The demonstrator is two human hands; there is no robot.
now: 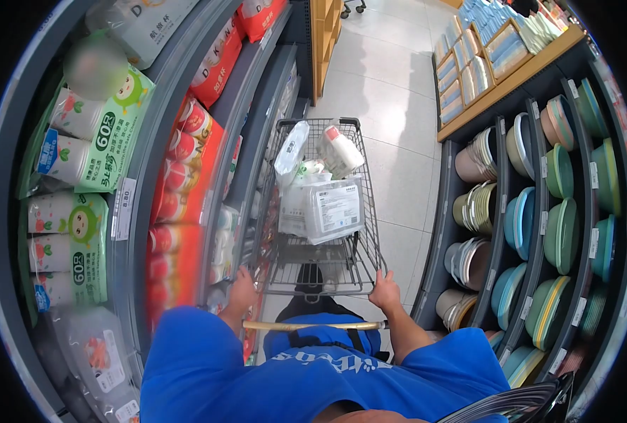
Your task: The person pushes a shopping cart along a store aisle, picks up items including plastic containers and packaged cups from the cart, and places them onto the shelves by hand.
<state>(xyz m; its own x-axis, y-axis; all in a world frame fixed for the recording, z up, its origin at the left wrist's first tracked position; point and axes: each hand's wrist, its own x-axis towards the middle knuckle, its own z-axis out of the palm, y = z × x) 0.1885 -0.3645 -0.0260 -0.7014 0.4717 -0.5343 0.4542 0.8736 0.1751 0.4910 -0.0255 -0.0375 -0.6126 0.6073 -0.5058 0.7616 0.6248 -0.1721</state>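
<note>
A wire shopping cart (pixel 371 243) stands in front of me in the aisle. My left hand (pixel 241 290) is closed on its near left corner, and my right hand (pixel 385 289) grips the near right corner. Inside lie a clear plastic pack with a white label (pixel 336 210), a white bottle-like item with a red top (pixel 343 149), a pale wrapped packet (pixel 292 151) and other white bagged goods. A yellowish bar (pixel 313 326) crosses between my forearms, close to my body.
Shelves on the left hold green packs of paper cups (pixel 119 120) and red-orange packs (pixel 186 148), close to the cart. Bowls and basins (pixel 559 233) fill the right shelves (pixel 461 204). Tiled floor (pixel 377 84) runs ahead, past a wooden shelf (pixel 322 42) and a wooden display (pixel 500 77).
</note>
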